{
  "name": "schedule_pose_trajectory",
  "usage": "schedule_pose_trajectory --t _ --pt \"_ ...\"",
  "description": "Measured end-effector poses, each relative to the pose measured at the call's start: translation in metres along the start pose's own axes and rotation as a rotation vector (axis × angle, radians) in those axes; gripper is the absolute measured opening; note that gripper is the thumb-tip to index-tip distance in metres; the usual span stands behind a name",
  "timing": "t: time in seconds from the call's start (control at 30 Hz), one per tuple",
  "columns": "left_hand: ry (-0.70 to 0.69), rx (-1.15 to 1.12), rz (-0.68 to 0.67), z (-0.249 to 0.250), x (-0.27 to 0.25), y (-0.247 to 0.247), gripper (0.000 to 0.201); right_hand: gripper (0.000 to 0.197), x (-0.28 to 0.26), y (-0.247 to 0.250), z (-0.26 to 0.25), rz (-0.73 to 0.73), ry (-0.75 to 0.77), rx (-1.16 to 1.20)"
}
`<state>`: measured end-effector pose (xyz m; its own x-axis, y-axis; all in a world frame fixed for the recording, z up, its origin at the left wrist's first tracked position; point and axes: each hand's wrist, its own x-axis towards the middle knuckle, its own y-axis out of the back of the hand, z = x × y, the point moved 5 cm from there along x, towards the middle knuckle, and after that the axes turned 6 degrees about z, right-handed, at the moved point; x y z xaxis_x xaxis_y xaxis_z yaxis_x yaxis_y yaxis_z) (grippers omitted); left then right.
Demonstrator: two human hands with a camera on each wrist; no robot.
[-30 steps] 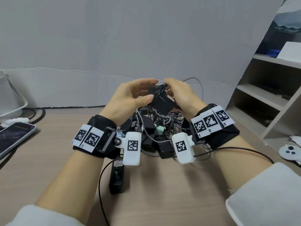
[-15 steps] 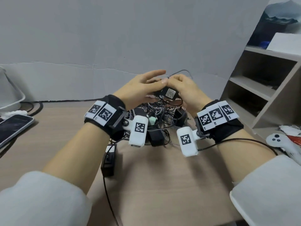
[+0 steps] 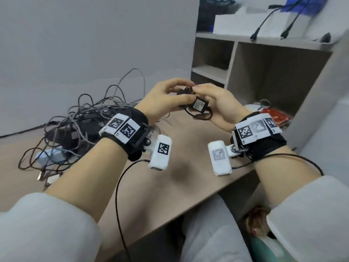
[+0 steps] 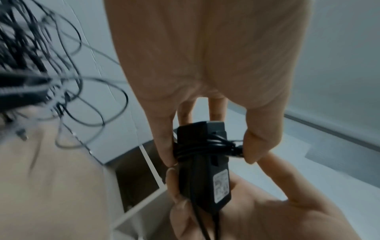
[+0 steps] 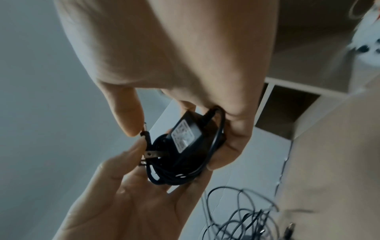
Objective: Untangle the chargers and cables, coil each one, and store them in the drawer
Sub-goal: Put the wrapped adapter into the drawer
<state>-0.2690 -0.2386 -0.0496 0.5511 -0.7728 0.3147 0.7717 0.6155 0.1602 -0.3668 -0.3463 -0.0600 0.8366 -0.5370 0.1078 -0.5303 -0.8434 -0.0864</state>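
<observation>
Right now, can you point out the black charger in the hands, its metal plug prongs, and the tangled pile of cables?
black charger (image 3: 199, 106), head view, on its label.
metal plug prongs (image 5: 151, 154), right wrist view, on one prong.
tangled pile of cables (image 3: 83, 118), head view, on the heap's middle.

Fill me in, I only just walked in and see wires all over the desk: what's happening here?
A person is tidying chargers. Both hands hold one black charger above the desk: the left hand and the right hand grip it between them, with its cord already wrapped around the body. The right thumb and finger pinch the cord's plug end. The tangled pile of cables sits on the desk to the left, still unsorted. Open shelves stand behind; no drawer is in view.
</observation>
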Motion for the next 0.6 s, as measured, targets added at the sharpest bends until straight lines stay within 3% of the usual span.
schedule_pose_trajectory --t 0.1,0.23,0.3,0.4,0.47,0.6 --pt "0.020 -0.040 -0.030 -0.004 0.007 -0.046 0.033 0.021 -0.014 0.046 0.006 0.086 -0.014 0.069" --pt "0.050 -0.107 -0.005 -0.018 0.018 -0.095 0.034 0.038 -0.034 0.128 0.016 0.313 -0.073 -0.032" --pt "0.086 -0.125 -0.048 -0.027 0.023 -0.122 0.037 0.037 -0.045 0.171 0.030 0.421 -0.125 0.030" --pt "0.120 -0.098 -0.173 -0.035 0.030 -0.172 0.046 0.029 -0.062 0.235 0.053 0.760 -0.140 0.120" --pt "0.112 -0.053 -0.241 -0.036 0.036 -0.205 0.038 0.026 -0.069 0.276 0.075 0.960 -0.173 0.088" --pt "0.075 0.027 -0.337 -0.035 0.053 -0.257 0.032 0.019 -0.064 0.342 0.124 1.081 -0.339 0.059"
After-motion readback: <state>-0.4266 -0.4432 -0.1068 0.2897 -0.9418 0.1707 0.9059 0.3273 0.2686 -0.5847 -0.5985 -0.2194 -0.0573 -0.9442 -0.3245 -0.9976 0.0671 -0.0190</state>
